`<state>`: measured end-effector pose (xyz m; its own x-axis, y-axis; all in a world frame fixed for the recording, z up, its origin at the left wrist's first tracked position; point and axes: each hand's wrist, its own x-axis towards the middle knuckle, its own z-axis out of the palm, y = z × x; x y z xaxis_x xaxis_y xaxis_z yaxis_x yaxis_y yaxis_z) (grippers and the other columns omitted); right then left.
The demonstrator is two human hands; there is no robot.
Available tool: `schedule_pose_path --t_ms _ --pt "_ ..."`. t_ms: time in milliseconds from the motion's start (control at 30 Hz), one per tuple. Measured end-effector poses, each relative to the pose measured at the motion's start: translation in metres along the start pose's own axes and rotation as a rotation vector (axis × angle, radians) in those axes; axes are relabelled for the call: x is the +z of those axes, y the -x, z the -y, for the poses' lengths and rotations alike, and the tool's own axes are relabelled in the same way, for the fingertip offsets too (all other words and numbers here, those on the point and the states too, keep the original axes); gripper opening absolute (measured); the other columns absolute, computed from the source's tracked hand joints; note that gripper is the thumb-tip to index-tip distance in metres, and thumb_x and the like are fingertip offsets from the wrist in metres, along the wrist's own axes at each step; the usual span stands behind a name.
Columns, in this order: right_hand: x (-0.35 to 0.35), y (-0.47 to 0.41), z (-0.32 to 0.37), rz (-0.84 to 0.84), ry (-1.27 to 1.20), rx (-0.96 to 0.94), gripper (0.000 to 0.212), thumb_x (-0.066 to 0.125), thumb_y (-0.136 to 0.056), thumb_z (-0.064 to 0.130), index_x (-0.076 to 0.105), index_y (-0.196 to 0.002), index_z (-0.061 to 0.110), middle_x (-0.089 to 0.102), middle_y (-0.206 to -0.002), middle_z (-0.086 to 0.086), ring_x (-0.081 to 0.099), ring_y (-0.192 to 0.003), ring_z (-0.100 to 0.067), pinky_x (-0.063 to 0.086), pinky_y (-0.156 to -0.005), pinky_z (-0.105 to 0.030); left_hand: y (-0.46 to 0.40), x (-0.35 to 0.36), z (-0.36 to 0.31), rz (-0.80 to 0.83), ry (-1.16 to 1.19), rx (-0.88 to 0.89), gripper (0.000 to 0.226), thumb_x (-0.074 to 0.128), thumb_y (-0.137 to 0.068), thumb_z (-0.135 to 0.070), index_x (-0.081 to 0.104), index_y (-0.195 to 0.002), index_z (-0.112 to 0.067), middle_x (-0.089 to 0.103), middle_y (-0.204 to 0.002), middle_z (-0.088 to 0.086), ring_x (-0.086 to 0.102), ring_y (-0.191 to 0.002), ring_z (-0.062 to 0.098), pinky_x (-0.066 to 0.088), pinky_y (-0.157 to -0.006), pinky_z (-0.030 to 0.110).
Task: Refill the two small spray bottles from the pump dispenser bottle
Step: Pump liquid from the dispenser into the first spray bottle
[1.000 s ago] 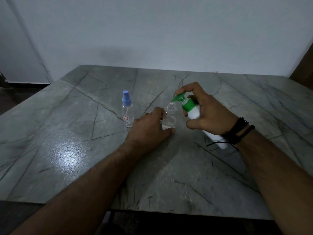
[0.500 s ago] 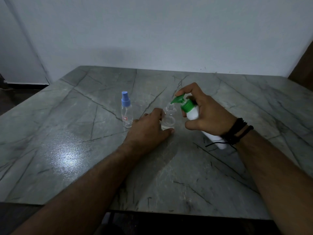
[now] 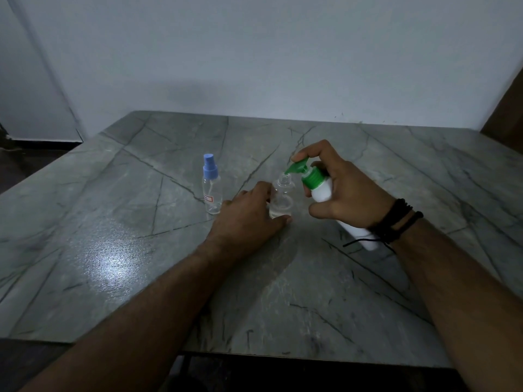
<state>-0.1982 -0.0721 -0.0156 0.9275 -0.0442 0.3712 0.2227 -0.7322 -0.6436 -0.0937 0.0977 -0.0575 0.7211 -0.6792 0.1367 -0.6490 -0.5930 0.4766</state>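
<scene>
An uncapped clear spray bottle [image 3: 280,200] stands upright mid-table, with a little liquid at its bottom. My left hand [image 3: 249,219] wraps its lower part and holds it steady. My right hand [image 3: 342,190] grips the white pump dispenser bottle [image 3: 322,190], tilted to the left, its base resting near my wrist. My forefinger lies on the green pump head [image 3: 300,168], whose spout sits just over the open neck. A second clear spray bottle [image 3: 211,190] with a blue spray cap stands upright to the left, untouched.
The grey marble-patterned table [image 3: 113,250] runs to a white wall at the back. Its front edge is close to me, with dark floor below. A dark wooden edge [image 3: 506,108] shows at the far right. Black cords circle my right wrist.
Hardly anything differs. My right forefinger stays on the green pump head and the spout remains over the open bottle; both hands keep their grip.
</scene>
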Motion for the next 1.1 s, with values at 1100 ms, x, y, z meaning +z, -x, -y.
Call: schedule_pose_path --t_ms 1100 --pt "-0.0022 0.0 -0.0009 -0.004 0.001 0.006 0.075 0.073 -0.065 0.013 0.045 -0.133 0.027 0.064 -0.082 -0.004 0.066 -0.078 -0.026 0.055 -0.075 -0.05 0.0007 0.002 0.0027 -0.023 -0.001 0.026 0.061 0.068 -0.079 -0.054 0.042 -0.127 -0.025 0.058 -0.128 -0.001 0.057 -0.11 0.018 0.047 -0.097 0.046"
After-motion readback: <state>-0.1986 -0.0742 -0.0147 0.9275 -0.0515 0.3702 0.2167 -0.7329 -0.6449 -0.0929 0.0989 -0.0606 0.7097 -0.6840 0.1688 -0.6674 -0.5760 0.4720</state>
